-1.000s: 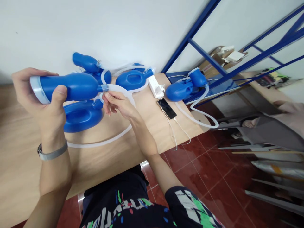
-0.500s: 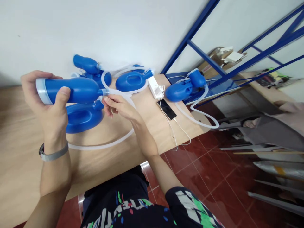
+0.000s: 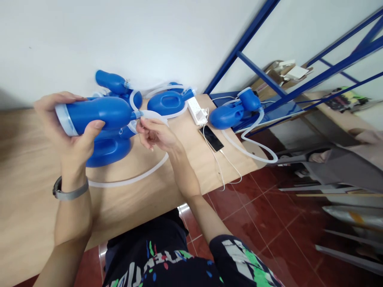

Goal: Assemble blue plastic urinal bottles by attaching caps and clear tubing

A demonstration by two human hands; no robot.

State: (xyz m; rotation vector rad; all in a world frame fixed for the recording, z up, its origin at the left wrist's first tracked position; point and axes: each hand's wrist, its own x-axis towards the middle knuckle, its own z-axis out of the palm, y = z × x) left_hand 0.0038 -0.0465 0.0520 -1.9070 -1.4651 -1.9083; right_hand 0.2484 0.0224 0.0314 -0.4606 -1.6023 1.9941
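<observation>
My left hand (image 3: 70, 137) is wrapped round a blue plastic bottle-shaped vessel (image 3: 98, 113) with a white rim, held sideways above the table. My right hand (image 3: 155, 133) pinches a translucent white tube (image 3: 136, 177) right at the vessel's narrow spout. The tube loops down across the wooden table (image 3: 36, 199) in a wide arc. Under the held vessel lies another blue vessel (image 3: 109, 149) on the table.
More blue vessels (image 3: 169, 101) with tubes lie at the table's back, and one (image 3: 229, 113) on a blue shelf to the right. A white power strip (image 3: 196, 107) and a charging phone (image 3: 211, 138) sit near the table's right edge. Blue metal racking (image 3: 299, 85) stands beyond.
The held vessel and both hands have shifted a little to the right. My right hand stays pinched on the tube at the spout.
</observation>
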